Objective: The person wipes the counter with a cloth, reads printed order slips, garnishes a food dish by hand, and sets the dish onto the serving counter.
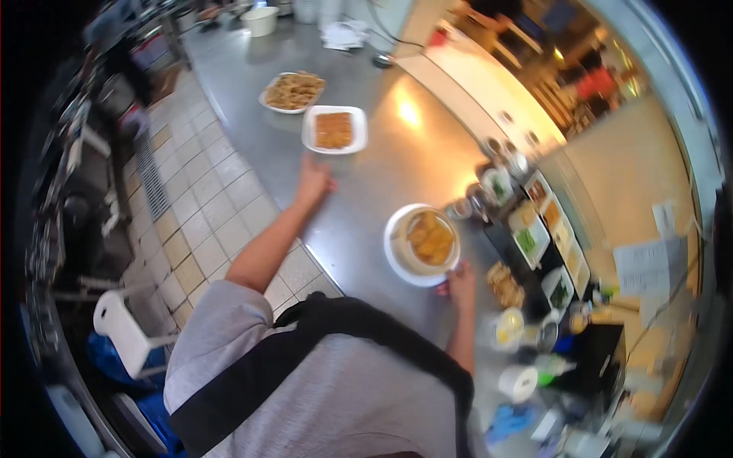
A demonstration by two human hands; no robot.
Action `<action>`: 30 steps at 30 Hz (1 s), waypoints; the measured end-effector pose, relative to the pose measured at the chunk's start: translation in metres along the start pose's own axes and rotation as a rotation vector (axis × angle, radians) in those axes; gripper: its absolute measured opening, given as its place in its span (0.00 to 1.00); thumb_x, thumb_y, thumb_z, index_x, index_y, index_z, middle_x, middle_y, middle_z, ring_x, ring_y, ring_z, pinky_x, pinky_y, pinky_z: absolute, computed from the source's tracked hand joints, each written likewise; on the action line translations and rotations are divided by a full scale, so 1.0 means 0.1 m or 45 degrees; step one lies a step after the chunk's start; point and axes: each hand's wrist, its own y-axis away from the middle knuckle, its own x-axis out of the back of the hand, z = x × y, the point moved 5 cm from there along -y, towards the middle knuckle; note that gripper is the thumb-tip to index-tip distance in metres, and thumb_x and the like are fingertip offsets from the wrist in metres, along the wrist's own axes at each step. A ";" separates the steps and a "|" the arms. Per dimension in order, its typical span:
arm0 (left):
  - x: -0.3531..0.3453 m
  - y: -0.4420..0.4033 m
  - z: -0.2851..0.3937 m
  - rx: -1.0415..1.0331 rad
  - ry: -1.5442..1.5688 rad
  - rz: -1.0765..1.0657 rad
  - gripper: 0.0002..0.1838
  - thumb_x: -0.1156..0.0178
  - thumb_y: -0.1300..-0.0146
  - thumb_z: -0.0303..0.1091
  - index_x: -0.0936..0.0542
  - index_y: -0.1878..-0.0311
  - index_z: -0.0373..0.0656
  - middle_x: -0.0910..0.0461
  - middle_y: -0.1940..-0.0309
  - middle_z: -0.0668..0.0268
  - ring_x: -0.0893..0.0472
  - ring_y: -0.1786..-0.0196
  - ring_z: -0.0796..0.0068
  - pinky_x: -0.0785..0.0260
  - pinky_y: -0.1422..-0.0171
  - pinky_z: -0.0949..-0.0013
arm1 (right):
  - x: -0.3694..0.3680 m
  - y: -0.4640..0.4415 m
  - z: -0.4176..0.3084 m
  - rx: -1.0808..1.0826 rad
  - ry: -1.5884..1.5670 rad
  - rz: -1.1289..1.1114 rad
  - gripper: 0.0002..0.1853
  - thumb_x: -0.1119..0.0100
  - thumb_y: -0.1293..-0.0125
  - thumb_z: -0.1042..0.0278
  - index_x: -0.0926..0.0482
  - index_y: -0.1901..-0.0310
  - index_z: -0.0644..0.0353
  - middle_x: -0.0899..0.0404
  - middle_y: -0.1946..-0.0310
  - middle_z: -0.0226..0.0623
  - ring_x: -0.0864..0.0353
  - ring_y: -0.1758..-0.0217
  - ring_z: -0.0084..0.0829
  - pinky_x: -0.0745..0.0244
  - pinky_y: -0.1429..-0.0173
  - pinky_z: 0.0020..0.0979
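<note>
My right hand (460, 284) grips the lower right rim of a round white plate (395, 256). On that plate sits a round bowl (421, 264) with golden-orange pieces of food (432, 238) in it. My left hand (314, 183) is just below a white square dish (359, 141), a finger stretched toward its near edge and the thumb apart. Whether that finger touches the dish, I cannot tell. The dish holds a browned, sliced fried piece (334, 130). Behind it stands a white dish (267, 101) heaped with brownish food (296, 90).
A steel counter (359, 198) runs away from me. Along its right side stand garnish trays (530, 243), small jars (477, 200), a pile of brown food (505, 285) and a paper roll (518, 383). A white chair (126, 332) is on the tiled floor at left.
</note>
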 end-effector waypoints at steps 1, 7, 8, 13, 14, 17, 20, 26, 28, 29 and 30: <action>0.02 -0.06 0.18 0.042 -0.015 0.055 0.38 0.46 0.37 0.31 0.55 0.29 0.44 0.27 0.63 0.55 0.23 0.77 0.71 0.27 0.79 0.71 | 0.09 0.05 -0.03 0.000 0.086 0.025 0.23 0.45 0.38 0.75 0.33 0.42 0.68 0.22 0.78 0.41 0.21 0.83 0.32 0.27 0.81 0.29; 0.15 -0.43 0.30 0.091 -0.195 0.054 0.35 0.51 0.37 0.30 0.52 0.27 0.48 0.24 0.66 0.60 0.21 0.77 0.72 0.25 0.77 0.70 | 0.99 0.15 -0.75 0.538 0.496 0.821 0.20 0.39 0.40 0.62 0.25 0.49 0.64 0.21 0.61 0.50 0.20 0.57 0.40 0.26 0.55 0.36; 0.16 -0.43 0.29 0.103 -0.199 0.052 0.35 0.51 0.38 0.29 0.50 0.28 0.48 0.24 0.66 0.60 0.21 0.77 0.72 0.25 0.77 0.70 | 1.05 0.05 -0.85 0.637 0.542 0.920 0.22 0.38 0.41 0.59 0.26 0.49 0.64 0.22 0.57 0.50 0.21 0.53 0.42 0.28 0.52 0.37; 0.18 -0.11 0.10 0.028 -0.251 -0.189 0.31 0.56 0.39 0.25 0.41 0.30 0.48 0.22 0.69 0.62 0.21 0.78 0.75 0.24 0.77 0.72 | 1.20 -0.47 -1.04 0.597 0.839 1.149 0.36 0.34 0.47 0.47 0.31 0.44 0.66 0.29 0.44 0.50 0.32 0.39 0.49 0.40 0.37 0.46; 0.10 0.04 0.15 0.058 -0.209 -0.139 0.30 0.57 0.39 0.25 0.40 0.31 0.48 0.21 0.68 0.62 0.21 0.78 0.75 0.24 0.77 0.72 | 1.23 -0.64 -0.98 0.454 0.848 1.149 0.41 0.33 0.52 0.41 0.31 0.43 0.65 0.31 0.42 0.49 0.35 0.37 0.49 0.45 0.35 0.51; 0.05 0.33 0.04 0.164 -0.124 -0.155 0.31 0.57 0.41 0.23 0.38 0.31 0.47 0.20 0.65 0.61 0.21 0.79 0.75 0.24 0.77 0.74 | 1.22 -0.87 -0.91 0.224 0.860 1.068 0.43 0.34 0.53 0.38 0.30 0.43 0.65 0.30 0.41 0.47 0.34 0.36 0.46 0.49 0.34 0.55; 0.02 0.59 0.10 0.216 -0.074 -0.164 0.30 0.58 0.40 0.23 0.37 0.32 0.45 0.21 0.68 0.62 0.21 0.79 0.76 0.24 0.77 0.75 | 1.19 -0.87 -0.88 0.333 0.748 1.104 0.38 0.33 0.51 0.44 0.29 0.44 0.62 0.29 0.43 0.47 0.33 0.37 0.45 0.50 0.34 0.56; -0.03 0.79 0.08 0.189 0.003 -0.191 0.29 0.57 0.40 0.26 0.37 0.32 0.47 0.21 0.65 0.62 0.22 0.79 0.76 0.23 0.76 0.76 | 1.42 -0.28 -1.40 0.843 -0.002 0.841 0.28 0.33 0.48 0.57 0.28 0.47 0.60 0.24 0.50 0.47 0.24 0.48 0.46 0.33 0.41 0.43; -0.03 0.80 0.01 0.123 0.020 -0.176 0.28 0.56 0.38 0.27 0.37 0.32 0.47 0.21 0.65 0.63 0.22 0.78 0.78 0.24 0.75 0.76 | 1.33 0.08 -1.68 0.830 0.328 0.707 0.28 0.34 0.50 0.61 0.29 0.47 0.60 0.24 0.51 0.47 0.21 0.54 0.48 0.26 0.49 0.38; -0.02 0.80 -0.03 0.096 0.017 -0.158 0.27 0.56 0.36 0.27 0.37 0.32 0.47 0.21 0.65 0.63 0.22 0.78 0.78 0.24 0.74 0.76 | 1.26 0.15 -1.70 0.884 0.482 0.602 0.28 0.33 0.50 0.61 0.29 0.47 0.59 0.24 0.52 0.48 0.21 0.55 0.49 0.25 0.49 0.40; -0.01 0.79 -0.07 0.067 0.015 -0.139 0.26 0.56 0.35 0.28 0.37 0.32 0.47 0.21 0.65 0.63 0.22 0.77 0.78 0.24 0.74 0.77 | 1.18 0.24 -1.73 0.937 0.636 0.495 0.29 0.33 0.51 0.60 0.29 0.46 0.58 0.24 0.53 0.48 0.21 0.56 0.50 0.25 0.50 0.41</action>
